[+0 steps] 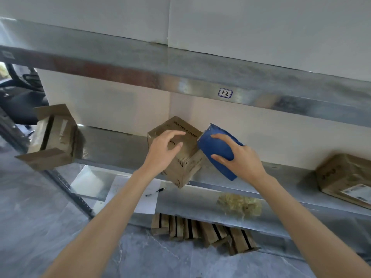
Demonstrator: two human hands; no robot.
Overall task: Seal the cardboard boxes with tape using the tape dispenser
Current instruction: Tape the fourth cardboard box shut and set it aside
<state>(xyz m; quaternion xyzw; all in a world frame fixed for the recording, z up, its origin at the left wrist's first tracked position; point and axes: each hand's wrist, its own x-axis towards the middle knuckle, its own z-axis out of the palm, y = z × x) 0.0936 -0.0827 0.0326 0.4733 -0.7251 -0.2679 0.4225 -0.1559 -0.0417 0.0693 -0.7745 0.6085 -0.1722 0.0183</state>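
Observation:
A small brown cardboard box (185,157) with black print stands on the metal shelf (120,149), one corner jutting over the shelf's front edge. My left hand (163,149) rests on the box's top, fingers spread and lightly curved. My right hand (239,157) grips a blue tape dispenser (217,149), whose front end touches the box's right side near the top edge. No tape strip can be made out.
An open cardboard box (53,137) with raised flaps sits at the shelf's left end, a closed labelled box (345,177) at the right. The lower shelf holds paper (144,197), a pen (155,192) and a packing-filler clump (240,204). Several flat boxes (202,230) stand on the floor.

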